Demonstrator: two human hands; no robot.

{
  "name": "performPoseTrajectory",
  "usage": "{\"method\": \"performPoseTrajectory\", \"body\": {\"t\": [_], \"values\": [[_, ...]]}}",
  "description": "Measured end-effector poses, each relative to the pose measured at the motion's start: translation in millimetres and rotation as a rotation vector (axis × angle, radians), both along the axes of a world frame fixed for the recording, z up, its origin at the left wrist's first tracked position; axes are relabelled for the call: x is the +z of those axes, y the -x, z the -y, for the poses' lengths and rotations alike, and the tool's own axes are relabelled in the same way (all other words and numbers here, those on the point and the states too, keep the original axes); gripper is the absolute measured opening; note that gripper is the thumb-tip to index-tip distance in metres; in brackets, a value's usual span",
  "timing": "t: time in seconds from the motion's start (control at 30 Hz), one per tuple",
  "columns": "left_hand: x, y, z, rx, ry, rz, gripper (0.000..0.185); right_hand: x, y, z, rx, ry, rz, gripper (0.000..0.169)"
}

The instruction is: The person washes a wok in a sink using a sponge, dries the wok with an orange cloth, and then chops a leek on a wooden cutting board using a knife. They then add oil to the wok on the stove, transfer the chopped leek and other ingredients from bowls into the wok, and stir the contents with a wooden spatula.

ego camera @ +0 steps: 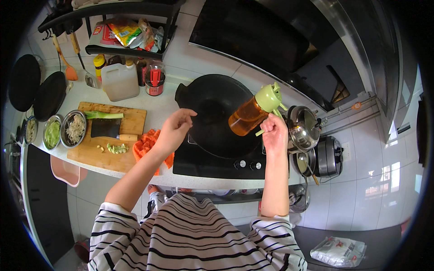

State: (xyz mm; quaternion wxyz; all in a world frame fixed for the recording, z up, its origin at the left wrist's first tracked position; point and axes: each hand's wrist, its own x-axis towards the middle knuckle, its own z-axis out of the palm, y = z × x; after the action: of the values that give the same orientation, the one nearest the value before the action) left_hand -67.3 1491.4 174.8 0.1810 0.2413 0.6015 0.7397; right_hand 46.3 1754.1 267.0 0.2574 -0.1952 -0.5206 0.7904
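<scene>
My right hand grips the green handle of an oil dispenser bottle. Amber oil fills much of its clear body, and the bottle is tilted above the right side of a black wok, its light green lid towards the upper right. No stream of oil can be made out. My left hand holds nothing; its fingers are loosely curled and apart over the wok's left edge. The wok sits on a black glass cooktop with two knobs.
Left of the cooktop lie an orange cloth and a cutting board bearing a cleaver, a green stalk and chopped pieces. Metal bowls of cut food stand beside it. A lidded steel pot is close to my right hand.
</scene>
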Motion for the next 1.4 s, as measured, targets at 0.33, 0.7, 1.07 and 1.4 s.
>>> {"method": "performPoseTrajectory", "body": {"t": [0.33, 0.7, 1.07, 1.4], "values": [[-55, 3, 43, 0.368, 0.127, -0.051, 0.031, -23, -1, 27, -0.043, -0.035, -0.078, 0.008], [-219, -37, 106, 0.284, 1.359, -0.496, 0.048, 14, -6, 124, 0.047, 0.046, -0.059, 0.005], [-34, -63, 104, 0.094, -0.387, 0.583, 0.054, 14, -12, 163, 0.144, 0.093, -0.054, 0.017], [-10, -39, 78, -0.08, -0.503, 0.37, 0.058, 9, -17, 195, 0.315, 0.065, -0.125, 0.031]]}}
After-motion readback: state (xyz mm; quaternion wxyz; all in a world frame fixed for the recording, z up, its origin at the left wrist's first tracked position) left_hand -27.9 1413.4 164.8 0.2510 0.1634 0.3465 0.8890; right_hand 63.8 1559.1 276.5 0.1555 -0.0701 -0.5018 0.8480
